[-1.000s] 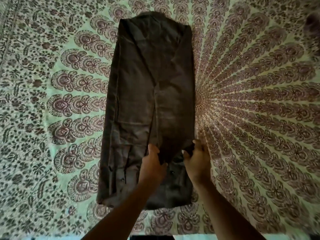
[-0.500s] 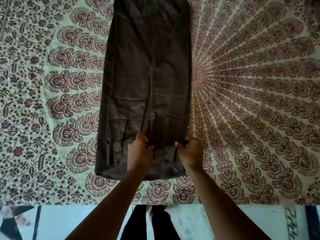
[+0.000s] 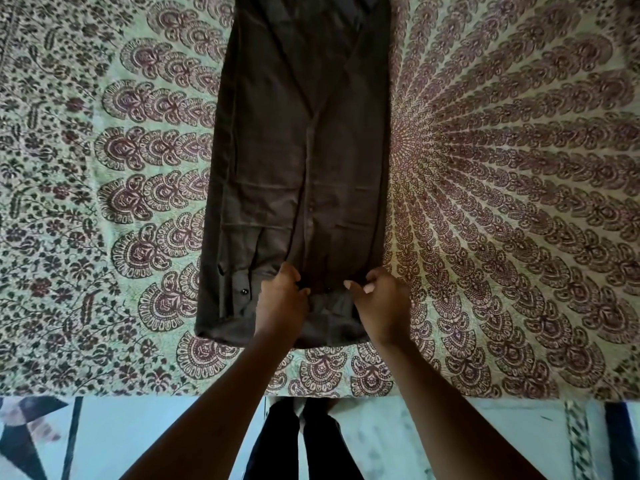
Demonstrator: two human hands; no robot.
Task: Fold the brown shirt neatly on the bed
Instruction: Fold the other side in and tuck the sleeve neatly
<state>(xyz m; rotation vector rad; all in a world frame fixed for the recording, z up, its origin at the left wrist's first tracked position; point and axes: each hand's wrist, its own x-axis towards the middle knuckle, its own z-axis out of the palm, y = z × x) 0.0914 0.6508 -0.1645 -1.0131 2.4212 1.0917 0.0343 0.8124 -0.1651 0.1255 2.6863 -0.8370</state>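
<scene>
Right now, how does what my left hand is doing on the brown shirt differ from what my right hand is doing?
The left hand sits near the middle of the brown shirt, by the button placket; the right hand is at the shirt's right edge, next to the patterned bedsheet. The left hand shows mostly its back, while the right hand's curled fingertips and nails are visible. Both pinch the fabric near the bottom hem, about level with each other.

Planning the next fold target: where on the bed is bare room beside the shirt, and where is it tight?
Free: wide bedspread left of the brown shirt, and an equally wide patch to its right. Narrow strip between the shirt's hem and the bed's near edge. Crowded: the hem, where the left hand and right hand pinch the cloth.
</scene>
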